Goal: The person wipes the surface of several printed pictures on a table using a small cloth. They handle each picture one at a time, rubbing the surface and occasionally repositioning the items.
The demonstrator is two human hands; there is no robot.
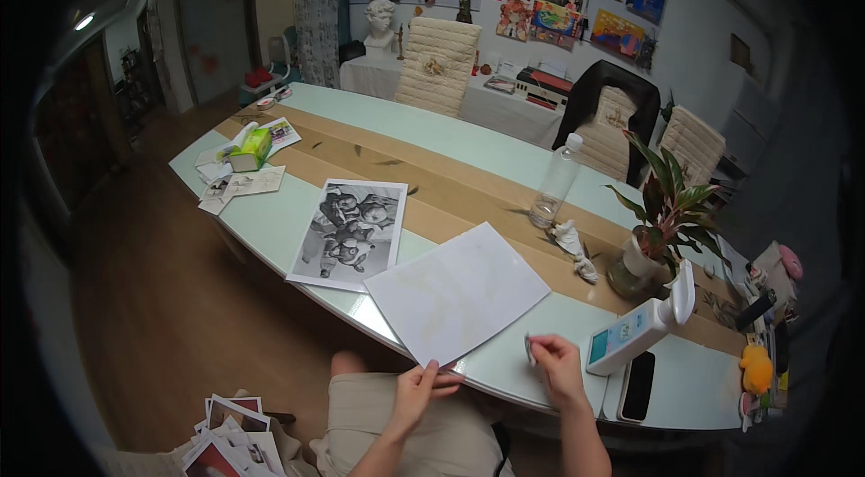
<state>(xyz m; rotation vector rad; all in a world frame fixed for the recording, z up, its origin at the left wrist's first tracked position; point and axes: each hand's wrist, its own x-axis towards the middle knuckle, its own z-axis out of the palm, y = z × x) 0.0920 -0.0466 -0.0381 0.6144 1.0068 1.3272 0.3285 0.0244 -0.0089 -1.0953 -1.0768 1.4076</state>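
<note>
A blank-looking white sheet (459,291) lies askew on the glass-topped table (689,382), its near corner at the table's edge. My left hand (422,392) pinches that corner between thumb and fingers. To the right of the sheet, my right hand (557,365) is raised over the table with a small greyish piece (529,350) between its fingertips; what it is cannot be told. Left of the sheet, and touching it, lies a black-and-white still-life print (351,234) with a white border.
Around the sheet stand a plastic bottle (555,183), crumpled tissue (574,250), a potted plant (635,267), a white pump bottle (628,335) and a phone (637,386). A tissue pack (250,151) rests on papers at far left. Loose pictures (233,440) are piled below left.
</note>
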